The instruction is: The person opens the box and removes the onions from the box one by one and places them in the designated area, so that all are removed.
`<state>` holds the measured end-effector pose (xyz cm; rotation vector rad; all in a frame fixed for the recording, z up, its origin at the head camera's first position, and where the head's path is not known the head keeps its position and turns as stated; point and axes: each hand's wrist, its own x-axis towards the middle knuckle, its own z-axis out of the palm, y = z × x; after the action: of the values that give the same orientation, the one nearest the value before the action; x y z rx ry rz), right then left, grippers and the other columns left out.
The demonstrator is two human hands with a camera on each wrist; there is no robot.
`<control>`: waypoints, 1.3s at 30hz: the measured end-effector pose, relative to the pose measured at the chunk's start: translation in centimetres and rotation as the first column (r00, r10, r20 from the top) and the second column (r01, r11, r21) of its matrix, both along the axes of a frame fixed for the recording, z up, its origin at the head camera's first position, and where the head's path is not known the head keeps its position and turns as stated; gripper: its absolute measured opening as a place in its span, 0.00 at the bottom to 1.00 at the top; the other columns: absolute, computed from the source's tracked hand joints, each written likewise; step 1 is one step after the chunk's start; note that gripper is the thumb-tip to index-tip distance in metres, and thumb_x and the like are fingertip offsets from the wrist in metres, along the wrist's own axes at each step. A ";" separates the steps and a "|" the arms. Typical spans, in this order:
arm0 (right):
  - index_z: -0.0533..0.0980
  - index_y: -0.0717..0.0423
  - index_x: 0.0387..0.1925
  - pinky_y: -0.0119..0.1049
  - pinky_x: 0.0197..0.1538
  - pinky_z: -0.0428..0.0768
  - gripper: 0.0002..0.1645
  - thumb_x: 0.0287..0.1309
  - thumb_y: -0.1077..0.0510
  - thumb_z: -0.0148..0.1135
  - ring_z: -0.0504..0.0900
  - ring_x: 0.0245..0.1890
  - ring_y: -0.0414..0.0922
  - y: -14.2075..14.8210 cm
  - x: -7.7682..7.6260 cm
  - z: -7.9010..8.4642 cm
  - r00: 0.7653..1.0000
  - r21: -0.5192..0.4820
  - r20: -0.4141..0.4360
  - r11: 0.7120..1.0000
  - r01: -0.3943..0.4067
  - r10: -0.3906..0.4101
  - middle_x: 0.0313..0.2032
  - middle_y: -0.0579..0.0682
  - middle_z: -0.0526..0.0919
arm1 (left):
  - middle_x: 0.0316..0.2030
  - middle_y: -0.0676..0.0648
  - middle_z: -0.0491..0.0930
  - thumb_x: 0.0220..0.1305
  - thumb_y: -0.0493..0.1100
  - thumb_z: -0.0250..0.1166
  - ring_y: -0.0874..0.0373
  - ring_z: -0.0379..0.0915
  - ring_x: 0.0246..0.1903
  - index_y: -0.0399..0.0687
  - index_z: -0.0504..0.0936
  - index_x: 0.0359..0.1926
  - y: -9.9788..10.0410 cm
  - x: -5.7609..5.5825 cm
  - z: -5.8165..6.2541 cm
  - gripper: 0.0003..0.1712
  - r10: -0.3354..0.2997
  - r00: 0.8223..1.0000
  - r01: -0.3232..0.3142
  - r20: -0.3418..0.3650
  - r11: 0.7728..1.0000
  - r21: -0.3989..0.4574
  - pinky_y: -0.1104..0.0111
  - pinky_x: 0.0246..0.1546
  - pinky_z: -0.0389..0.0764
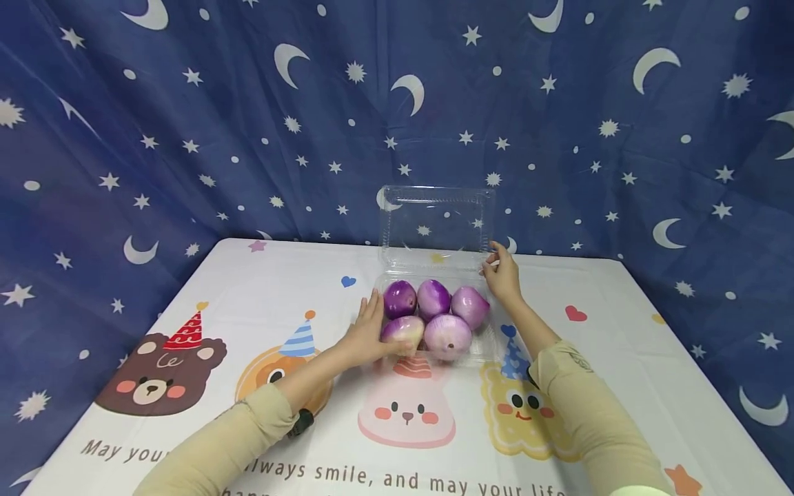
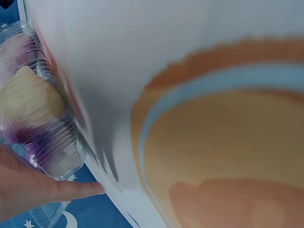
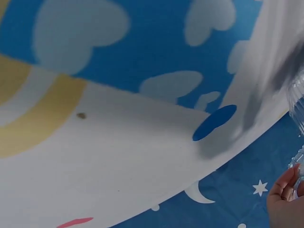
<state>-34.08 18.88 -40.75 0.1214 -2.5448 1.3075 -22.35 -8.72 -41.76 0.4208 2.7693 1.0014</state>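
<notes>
A clear plastic clamshell box [image 1: 486, 348] stands on the table with its lid [image 1: 437, 195] raised upright at the back. Inside lie several purple-and-white onions [image 1: 448, 336] in two rows. My left hand [image 1: 364, 335] rests against the box's left side, its fingers extended along the wall and the thumb at the front. In the left wrist view, a straight finger [image 2: 78, 190] shows beside the ribbed plastic wall. At the lid's lower right corner, my right hand [image 1: 504, 277] pinches the plastic edge. The right wrist view catches only part of that grip [image 3: 284, 190].
A white tablecloth [image 1: 322, 275] with printed cartoon figures and lettering covers the table. Close behind the raised lid hangs a blue curtain [image 1: 347, 103] with moons and stars. The table's back edge runs just behind the box.
</notes>
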 end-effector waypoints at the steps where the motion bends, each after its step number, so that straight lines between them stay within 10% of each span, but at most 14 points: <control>1: 0.59 0.71 0.65 0.19 0.30 0.73 0.31 0.59 0.74 0.49 0.83 0.29 0.52 0.1 0.0 -0.1 1.000 0.003 0.002 1.000 0.000 0.000 0.36 0.61 0.72 | 0.73 0.36 0.28 0.51 0.62 0.68 0.36 0.24 0.72 0.32 0.35 0.72 0.1 0.2 -0.1 0.68 0.001 1.000 -0.001 0.005 1.000 0.009 0.36 0.65 0.47; 8: 0.55 0.74 0.66 0.27 0.30 0.80 0.34 0.59 0.72 0.52 0.82 0.27 0.48 1.4 -0.6 -1.3 0.996 -0.012 0.048 0.997 -0.077 0.077 0.35 0.63 0.72 | 0.73 0.36 0.28 0.51 0.62 0.69 0.37 0.25 0.72 0.33 0.34 0.72 0.4 1.1 0.0 0.68 0.008 1.000 -0.009 0.028 0.999 0.042 0.44 0.69 0.44; 18: 0.49 0.72 0.69 0.30 0.24 0.80 0.48 0.58 0.54 0.63 0.83 0.21 0.41 7.9 -12.2 -13.8 0.977 0.020 0.070 0.979 -0.201 0.199 0.34 0.50 0.74 | 0.74 0.38 0.31 0.51 0.67 0.66 0.38 0.29 0.73 0.35 0.37 0.73 0.9 1.9 0.4 0.67 0.028 0.999 -0.029 -0.017 0.999 -0.038 0.40 0.67 0.49; 34: 0.53 0.76 0.66 0.29 0.24 0.79 0.49 0.61 0.42 0.57 0.82 0.19 0.41 9.6 -14.9 -17.5 0.947 0.037 0.146 0.955 -0.294 0.286 0.33 0.57 0.80 | 0.74 0.39 0.31 0.51 0.69 0.64 0.39 0.32 0.73 0.36 0.37 0.73 0.9 2.1 0.0 0.67 0.043 0.999 -0.045 -0.027 0.996 -0.080 0.37 0.65 0.52; 39: 0.56 0.76 0.65 0.31 0.27 0.80 0.45 0.62 0.44 0.56 0.83 0.22 0.43 7.9 -11.8 -14.6 0.953 0.073 0.178 0.963 -0.261 0.245 0.37 0.65 0.79 | 0.74 0.39 0.32 0.50 0.69 0.65 0.38 0.33 0.73 0.35 0.38 0.73 0.8 2.4 -0.1 0.67 0.049 0.998 -0.051 -0.032 0.997 -0.064 0.37 0.65 0.52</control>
<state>-45.93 26.82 -55.32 0.3850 -2.8111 1.3342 -19.97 -7.95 -41.91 0.3621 2.8442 0.9203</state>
